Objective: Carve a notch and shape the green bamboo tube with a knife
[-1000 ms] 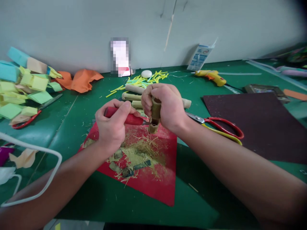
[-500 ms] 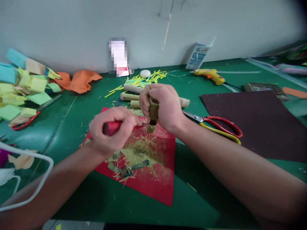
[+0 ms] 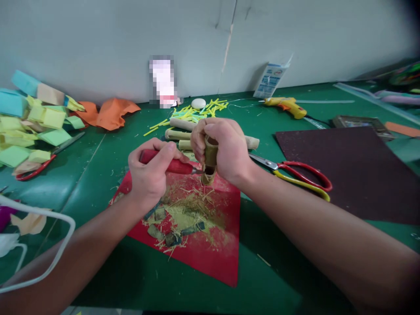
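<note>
My left hand (image 3: 149,173) is closed around a red-handled carving tool (image 3: 179,167). Its thin metal tip meets the edge of a notch near the lower end of a bamboo tube (image 3: 211,157); the tip's exact shape is too small to tell. Wrapped round the tube's upper part, my right hand (image 3: 226,148) holds it roughly upright over a red sheet (image 3: 226,262). Fine shavings, sawdust and several dark bamboo chips (image 3: 192,228) lie on the sheet below. More bamboo pieces (image 3: 177,133) rest just behind my right hand.
Scissors (image 3: 295,173) with red and yellow handles lie by my right forearm, beside a dark board (image 3: 354,175). Farther back are a yellow glue gun (image 3: 287,106), yellow sticks (image 3: 187,114) and a phone (image 3: 163,81) against the wall. Folded papers (image 3: 36,122) heap up at left.
My left hand has turned, so the tool's handle now shows along its length instead of end-on. The tip stays at the notch; my right hand and the tube hold nearly still.
</note>
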Demonstrator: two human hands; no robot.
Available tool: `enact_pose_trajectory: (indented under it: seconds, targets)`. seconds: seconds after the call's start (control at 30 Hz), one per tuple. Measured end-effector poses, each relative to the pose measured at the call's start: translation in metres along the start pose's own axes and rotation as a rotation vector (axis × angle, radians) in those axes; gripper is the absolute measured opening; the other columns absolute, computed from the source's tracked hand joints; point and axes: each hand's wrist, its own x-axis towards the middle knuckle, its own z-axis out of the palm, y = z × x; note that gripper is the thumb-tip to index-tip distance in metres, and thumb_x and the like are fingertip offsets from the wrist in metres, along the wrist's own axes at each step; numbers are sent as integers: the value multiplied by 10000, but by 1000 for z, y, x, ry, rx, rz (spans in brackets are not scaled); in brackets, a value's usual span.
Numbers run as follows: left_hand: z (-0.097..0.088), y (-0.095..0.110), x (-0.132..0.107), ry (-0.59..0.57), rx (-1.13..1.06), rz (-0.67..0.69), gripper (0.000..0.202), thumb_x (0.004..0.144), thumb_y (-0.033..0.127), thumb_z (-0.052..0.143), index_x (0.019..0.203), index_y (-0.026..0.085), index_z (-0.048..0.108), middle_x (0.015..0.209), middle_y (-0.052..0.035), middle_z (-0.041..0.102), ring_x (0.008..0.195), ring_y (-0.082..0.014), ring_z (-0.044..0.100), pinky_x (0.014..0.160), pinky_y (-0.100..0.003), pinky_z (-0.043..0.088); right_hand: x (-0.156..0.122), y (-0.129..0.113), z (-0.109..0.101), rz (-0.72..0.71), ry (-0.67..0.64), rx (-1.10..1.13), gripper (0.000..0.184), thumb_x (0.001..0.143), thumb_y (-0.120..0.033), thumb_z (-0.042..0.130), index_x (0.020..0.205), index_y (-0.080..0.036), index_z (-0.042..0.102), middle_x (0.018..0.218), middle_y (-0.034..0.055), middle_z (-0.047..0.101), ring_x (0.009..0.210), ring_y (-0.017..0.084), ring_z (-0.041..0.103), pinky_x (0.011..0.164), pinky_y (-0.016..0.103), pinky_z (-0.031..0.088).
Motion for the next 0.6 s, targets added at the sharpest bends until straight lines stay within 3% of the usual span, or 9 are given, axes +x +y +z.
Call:
enact_pose_trajectory:
  seconds: [0.07, 0.17, 0.27, 0.4, 0.6]
  targets:
    - [3, -9, -4, 17, -34, -111, 284, 826, 366, 676, 599, 214, 602, 561, 28, 634, 472, -123, 579, 509, -280, 510, -1, -1, 2, -6, 11, 12, 349, 830, -176, 397, 489, -211, 466, 469, -6, 439, 467, 125, 425, 475, 275, 343]
    - [6, -17, -9, -69, -22, -222, 236, 790, 342, 724, 618, 205, 638, 548, 20, 634, 478, -122, 583, 483, -256, 475, 0, 1, 3, -15, 31, 51, 304, 782, -136, 397, 497, -208, 473, 464, -12, 433, 442, 126, 420, 454, 281, 321]
    - [4, -12, -8, 6, -36, -79, 251, 813, 314, 688, 590, 218, 623, 552, 31, 633, 519, -131, 611, 552, -279, 514, 4, 3, 0, 8, 64, 129, 328, 803, -155, 408, 485, -208, 471, 457, -16, 426, 431, 111, 395, 442, 273, 298]
    - [-2, 3, -3, -25, -4, 70, 248, 840, 240, 637, 593, 217, 629, 566, 20, 659, 524, -140, 624, 583, -303, 522, 6, 4, -2, 67, 84, 169, 342, 823, -163, 393, 495, -207, 478, 467, -19, 412, 441, 104, 376, 439, 267, 287]
    - [-3, 24, -4, -37, 7, 305, 234, 872, 224, 593, 649, 227, 663, 611, 14, 678, 558, -147, 647, 574, -316, 508, 4, 6, 0, 43, 78, 60, 371, 855, -225, 431, 486, -220, 467, 498, -2, 437, 478, 124, 412, 451, 269, 336]
